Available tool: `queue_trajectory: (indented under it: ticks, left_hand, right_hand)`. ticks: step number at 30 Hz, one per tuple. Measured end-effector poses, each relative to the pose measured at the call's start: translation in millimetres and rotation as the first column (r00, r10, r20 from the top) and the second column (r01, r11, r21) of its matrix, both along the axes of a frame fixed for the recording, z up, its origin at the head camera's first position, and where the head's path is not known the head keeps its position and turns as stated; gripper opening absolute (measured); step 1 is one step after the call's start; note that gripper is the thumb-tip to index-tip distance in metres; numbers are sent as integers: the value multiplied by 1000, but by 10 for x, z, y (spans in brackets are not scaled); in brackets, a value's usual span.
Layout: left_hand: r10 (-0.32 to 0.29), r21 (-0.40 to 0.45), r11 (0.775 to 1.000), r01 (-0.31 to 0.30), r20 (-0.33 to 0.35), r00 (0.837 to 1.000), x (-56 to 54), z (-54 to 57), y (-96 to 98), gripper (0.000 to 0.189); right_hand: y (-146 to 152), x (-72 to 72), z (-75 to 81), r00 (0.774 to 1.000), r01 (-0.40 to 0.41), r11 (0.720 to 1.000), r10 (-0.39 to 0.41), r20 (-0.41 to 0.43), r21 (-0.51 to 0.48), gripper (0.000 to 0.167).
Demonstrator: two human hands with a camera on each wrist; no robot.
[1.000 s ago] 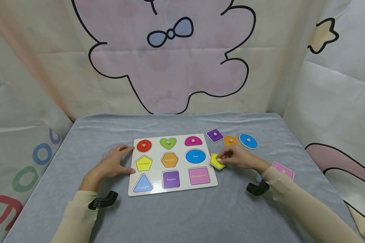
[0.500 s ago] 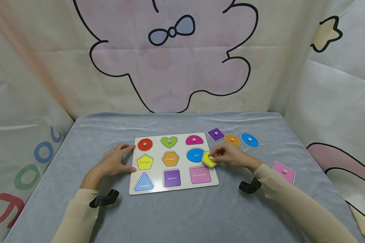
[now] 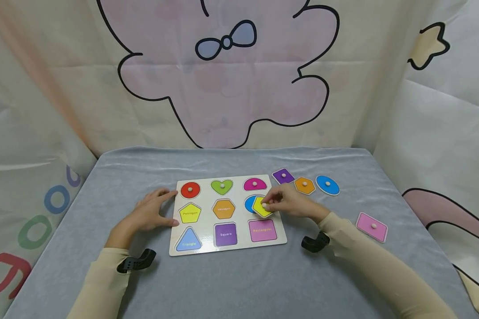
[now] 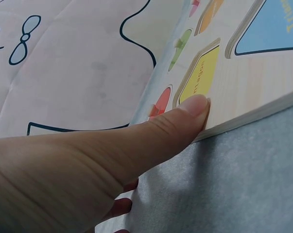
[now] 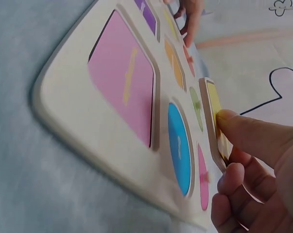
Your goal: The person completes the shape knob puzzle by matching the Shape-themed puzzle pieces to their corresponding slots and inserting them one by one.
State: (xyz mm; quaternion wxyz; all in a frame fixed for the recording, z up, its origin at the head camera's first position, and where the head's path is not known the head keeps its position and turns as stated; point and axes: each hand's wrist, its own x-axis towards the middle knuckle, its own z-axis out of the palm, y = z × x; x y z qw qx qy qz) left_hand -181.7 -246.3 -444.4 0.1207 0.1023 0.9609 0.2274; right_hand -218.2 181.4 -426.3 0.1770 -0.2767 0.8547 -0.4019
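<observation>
At far left, the left hand (image 3: 148, 214) is held with thumb and forefinger spread wide, nothing gripped, and the left edge of a white rectangular puzzle board (image 3: 206, 199) is touched by their tips. In the board's left column, a red round knobbed piece (image 3: 185, 192) is seated above a yellow pentagon space (image 3: 190, 213) and a blue triangle space (image 3: 189, 238). In the middle column, a green heart piece (image 3: 221, 190) is seated. At right, a blue oval space (image 3: 249, 204) is partly covered by a yellow pentagon piece (image 3: 262, 212), which is held over the board by the right hand (image 3: 293, 204), its pale knob pinched between thumb and curled fingers. Beyond the board, a purple square piece (image 3: 280, 179), an orange hexagon piece (image 3: 304, 189), a blue oval piece (image 3: 327, 188) and, nearer the person, a pink rectangular piece (image 3: 372, 221) are laid on grey cloth (image 3: 231, 288).
</observation>
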Motion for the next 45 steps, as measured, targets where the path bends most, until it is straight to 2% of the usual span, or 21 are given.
queue_trajectory:
  ticks: [31,40,45]
  left_hand:
    - [-12,2,1000,12,-6,1000,0,-3,-10,98]
    - [-2,7,1000,2,-1,1000,-10,-1,-6,97]
    - [-3,-1,1000,3,-3,1000,-3,-9,-11,96]
  right_hand:
    - [-645,-21,-90,1000,-7,997,6,-8,-74,9]
    - [-859,2,-103,999,46,997,-47,-22,-65,9]
    - [-982,39,-103,998,60,994,-60,3,-86,10]
